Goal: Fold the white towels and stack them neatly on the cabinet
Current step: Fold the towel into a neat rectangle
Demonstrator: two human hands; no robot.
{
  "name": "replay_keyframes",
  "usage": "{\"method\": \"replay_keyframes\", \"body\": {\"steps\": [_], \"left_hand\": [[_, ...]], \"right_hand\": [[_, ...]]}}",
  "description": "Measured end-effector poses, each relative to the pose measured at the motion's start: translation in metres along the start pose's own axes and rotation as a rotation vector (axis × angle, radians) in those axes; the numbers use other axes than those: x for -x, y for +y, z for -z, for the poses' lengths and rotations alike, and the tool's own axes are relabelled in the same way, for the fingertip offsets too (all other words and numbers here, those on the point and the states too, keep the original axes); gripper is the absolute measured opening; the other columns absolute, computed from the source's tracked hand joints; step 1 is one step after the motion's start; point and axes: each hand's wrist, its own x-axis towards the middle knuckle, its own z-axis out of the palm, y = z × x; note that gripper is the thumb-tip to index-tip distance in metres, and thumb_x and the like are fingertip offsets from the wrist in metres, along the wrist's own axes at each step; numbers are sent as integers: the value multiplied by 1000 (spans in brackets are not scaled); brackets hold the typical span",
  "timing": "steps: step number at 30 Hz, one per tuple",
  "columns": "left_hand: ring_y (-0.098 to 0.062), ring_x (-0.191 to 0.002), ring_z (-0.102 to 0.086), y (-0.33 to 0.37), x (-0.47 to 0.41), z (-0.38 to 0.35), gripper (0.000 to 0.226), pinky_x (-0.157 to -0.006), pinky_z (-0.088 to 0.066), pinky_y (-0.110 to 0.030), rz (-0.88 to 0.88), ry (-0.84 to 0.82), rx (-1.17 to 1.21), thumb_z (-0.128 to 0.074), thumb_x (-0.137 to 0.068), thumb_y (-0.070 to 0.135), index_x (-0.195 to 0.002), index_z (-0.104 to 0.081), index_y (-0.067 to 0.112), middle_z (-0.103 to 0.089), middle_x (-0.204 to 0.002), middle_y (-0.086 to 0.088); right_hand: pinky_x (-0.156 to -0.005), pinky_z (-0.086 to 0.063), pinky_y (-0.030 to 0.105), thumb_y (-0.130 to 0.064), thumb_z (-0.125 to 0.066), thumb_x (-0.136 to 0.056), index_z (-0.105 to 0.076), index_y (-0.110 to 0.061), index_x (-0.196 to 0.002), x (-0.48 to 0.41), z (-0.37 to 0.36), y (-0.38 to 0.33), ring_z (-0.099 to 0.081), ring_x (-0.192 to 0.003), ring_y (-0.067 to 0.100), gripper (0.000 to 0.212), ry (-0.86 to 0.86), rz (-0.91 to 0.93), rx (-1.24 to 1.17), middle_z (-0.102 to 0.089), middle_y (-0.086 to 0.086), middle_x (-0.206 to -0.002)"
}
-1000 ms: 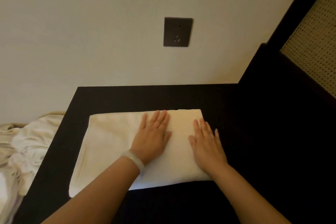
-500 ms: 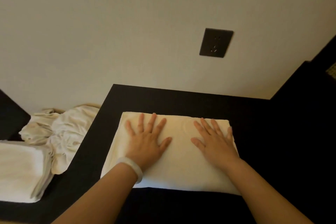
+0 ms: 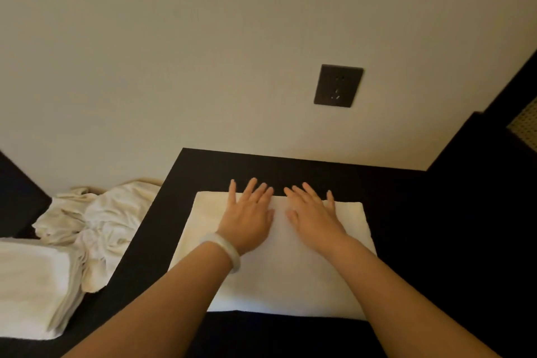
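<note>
Cabinet: black top, under and beyond the fingertips.
Folded towel: white, flat beneath both palms; long axis runs left to right; far edge under the fingers.
Left hand: fingers straight and spread, pressing the towel, tips past its far edge.
Right hand: likewise, just beside the left.
Bracelet: pale, on the left wrist.

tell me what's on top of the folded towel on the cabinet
The left hand and right hand lie flat on the folded towel, fingers straight, fingertips past its far edge. Nothing else shows on it; the cloth under the palms is hidden.
</note>
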Motion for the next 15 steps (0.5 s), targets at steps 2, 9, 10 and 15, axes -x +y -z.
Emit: {"method": "replay_keyframes", "body": {"steps": [2, 9, 10, 15], "left_hand": [[-22, -152, -4, 9, -11, -1, 53, -118, 7, -60, -34, -81, 28, -18, -105, 44, -155, -19, 26, -21, -163, 2], [-20, -152, -7, -73, 27, -25, 68, -121, -1, -56, 275, -50, 98, 0, -95, 61, -156, -12, 32, -19, -163, 5], [-22, -152, -6, -83, 33, -24, 66, -121, -3, -56, 354, -62, 130, -3, -97, 59, -156, -11, 32, -16, -164, 3], [-31, -152, -9, -66, 54, -2, 65, -120, -8, -59, 390, 82, -37, -3, -101, 50, -157, -17, 19, -13, -164, -7]], "right_hand": [[-120, -2, 53, -41, -32, -105, -20, -28, -155, -12, -7, -16, -10, -151, 15, 53, -87, 47, 12, -25, -4, -161], [-124, -5, 47, -48, -14, -104, -32, -23, -151, 11, -8, 59, -20, -149, 18, 57, -15, -207, 150, -39, 0, -155], [-123, -6, 50, -47, -14, -104, -29, -22, -153, 13, -2, 66, -17, -150, 20, 57, -50, -279, 193, -35, 1, -157], [-121, -2, 58, -53, -15, -102, -16, -22, -157, 31, 17, 40, -4, -152, 29, 63, 83, -423, 228, -14, 7, -164]]}}
